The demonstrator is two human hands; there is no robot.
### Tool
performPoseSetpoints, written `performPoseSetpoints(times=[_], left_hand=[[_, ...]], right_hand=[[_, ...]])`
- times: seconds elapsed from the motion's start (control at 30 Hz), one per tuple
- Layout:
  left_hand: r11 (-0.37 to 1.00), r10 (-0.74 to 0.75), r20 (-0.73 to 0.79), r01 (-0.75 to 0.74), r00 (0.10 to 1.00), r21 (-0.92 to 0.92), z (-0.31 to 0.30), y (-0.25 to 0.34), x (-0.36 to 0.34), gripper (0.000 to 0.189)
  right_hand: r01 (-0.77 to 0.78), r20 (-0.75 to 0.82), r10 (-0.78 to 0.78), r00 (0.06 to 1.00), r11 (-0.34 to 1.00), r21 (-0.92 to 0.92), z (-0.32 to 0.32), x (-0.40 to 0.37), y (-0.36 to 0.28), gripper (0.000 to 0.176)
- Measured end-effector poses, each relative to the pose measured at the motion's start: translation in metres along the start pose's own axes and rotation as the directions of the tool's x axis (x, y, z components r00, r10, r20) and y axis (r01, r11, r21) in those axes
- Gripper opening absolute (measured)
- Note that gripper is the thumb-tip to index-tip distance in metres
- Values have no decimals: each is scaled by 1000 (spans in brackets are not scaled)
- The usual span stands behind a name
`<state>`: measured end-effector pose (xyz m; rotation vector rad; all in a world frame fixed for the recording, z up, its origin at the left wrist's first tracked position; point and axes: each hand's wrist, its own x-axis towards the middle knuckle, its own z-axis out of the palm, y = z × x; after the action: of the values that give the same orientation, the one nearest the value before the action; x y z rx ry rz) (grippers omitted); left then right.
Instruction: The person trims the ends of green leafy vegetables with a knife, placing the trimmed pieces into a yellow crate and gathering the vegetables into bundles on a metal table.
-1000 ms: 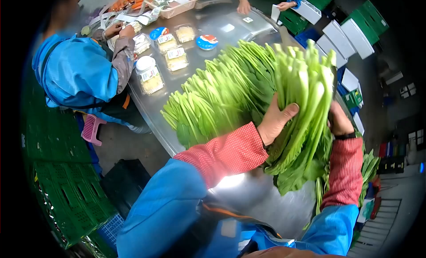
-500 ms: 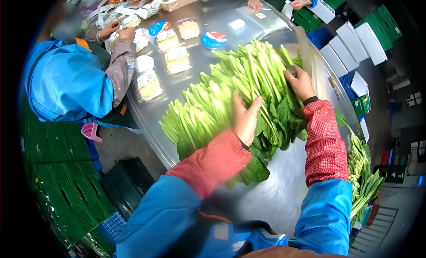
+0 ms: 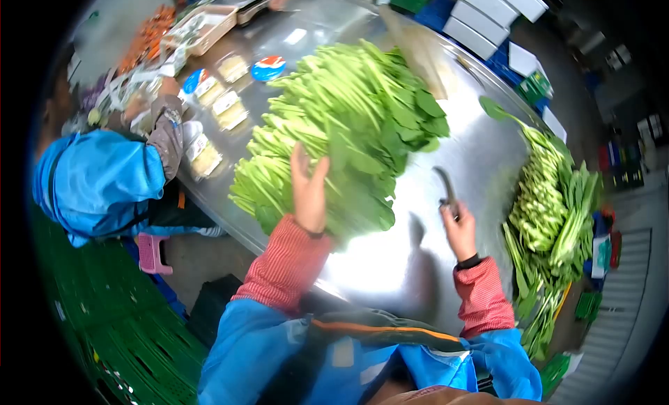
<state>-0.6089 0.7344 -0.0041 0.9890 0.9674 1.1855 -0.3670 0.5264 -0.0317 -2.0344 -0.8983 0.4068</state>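
Note:
A large heap of leafy green vegetables with pale stalks (image 3: 341, 105) lies on the metal table (image 3: 380, 265), stalks toward the left and leaves toward the right. My left hand (image 3: 308, 196) is over the near side of the heap, its thumb and fingers apart against the greens. To the right of the heap, my right hand (image 3: 460, 232) is closed around a small curved knife (image 3: 447, 184). The blade points away from me above the shiny tabletop.
More greens (image 3: 540, 210) are piled at the table's right edge. Packed trays (image 3: 230, 111) and a round blue-and-red label roll (image 3: 268, 68) sit beyond the heap. At the left a person in blue (image 3: 104, 178) works. Green crates (image 3: 125, 335) stand below; white boxes (image 3: 481, 21) are stacked behind.
My right hand has left the heap, moved down toward me and now holds a curved knife. My left hand remains at the greens. The view has shifted, showing more of the right-hand pile.

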Motion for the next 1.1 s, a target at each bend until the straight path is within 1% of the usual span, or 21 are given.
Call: performPoseSetpoints(times=[0.03,0.1,0.13,0.17,0.23,0.3,0.37,0.43,0.53,0.63,0.67,0.7,0.77,0.8,0.87,0.93,0.97,1.0,1.03,1.07,1.1], left_hand=[[999,42,0,-42,999,9,-1,1,-13,68],[998,28,67,-31,997,49,-7,0,-38,61],[997,32,95,-39,995,72,-7,-3,-54,58],[994,37,131,-49,991,94,-6,-8,-70,56],[991,27,208,-52,978,119,4,-14,-102,50],[992,-14,287,-23,958,128,20,-20,-137,45],[991,-70,368,23,927,130,40,-33,-165,41],[987,-108,444,44,890,152,65,-44,-197,38],[985,-146,517,78,843,151,106,-64,-247,34],[961,-240,549,115,801,252,152,-90,-303,31],[941,-292,543,135,787,310,168,-99,-323,28],[929,-309,581,108,753,354,182,-110,-340,28],[904,-338,648,44,682,426,205,-134,-367,27],[905,-334,684,19,649,424,217,-146,-375,27],[911,-346,723,28,598,412,254,-143,-393,30],[925,-303,775,-24,555,380,297,-133,-399,32],[905,-376,744,46,552,423,325,-113,-406,35],[907,-357,735,24,576,421,346,-115,-406,39],[944,-125,815,-185,566,273,362,-141,-394,42],[977,-83,796,-108,599,183,387,-142,-396,44],[967,-28,759,-175,650,186,409,-158,-390,48]], right_hand=[[-74,-18,74,997,997,1,-3,-25,23,28],[-166,31,167,986,986,-18,-20,-72,26,27],[-160,3,160,987,987,-20,-25,-93,38,27],[-279,37,282,959,957,-79,-33,-112,49,28],[-277,-2,277,961,959,-65,-43,-149,102,29],[-262,-17,268,963,928,-266,-73,-180,125,33],[-228,-72,216,974,909,-349,-103,-207,154,37],[-289,-115,266,957,872,-395,-136,-229,183,42],[-357,-215,300,929,878,-319,-192,-255,224,42],[-355,-361,207,909,840,-411,-251,-283,298,38],[-406,-405,233,884,812,-419,-277,-292,321,35],[-456,-449,256,856,783,-422,-302,-298,341,32],[-508,-545,317,776,827,-243,-344,-306,380,25],[-515,-541,319,778,818,-258,-368,-302,367,22],[-412,-521,263,812,891,-193,-397,-278,342,24],[-318,-494,216,842,939,-132,-409,-245,318,27],[-270,-512,193,837,960,-79,-416,-226,309,28],[-206,-516,166,840,978,-22,-418,-203,296,30],[-135,-511,136,849,990,39,-415,-178,282,31],[-101,-506,120,854,993,65,-413,-156,274,34],[-67,-500,105,860,993,93,-412,-135,270,36]])
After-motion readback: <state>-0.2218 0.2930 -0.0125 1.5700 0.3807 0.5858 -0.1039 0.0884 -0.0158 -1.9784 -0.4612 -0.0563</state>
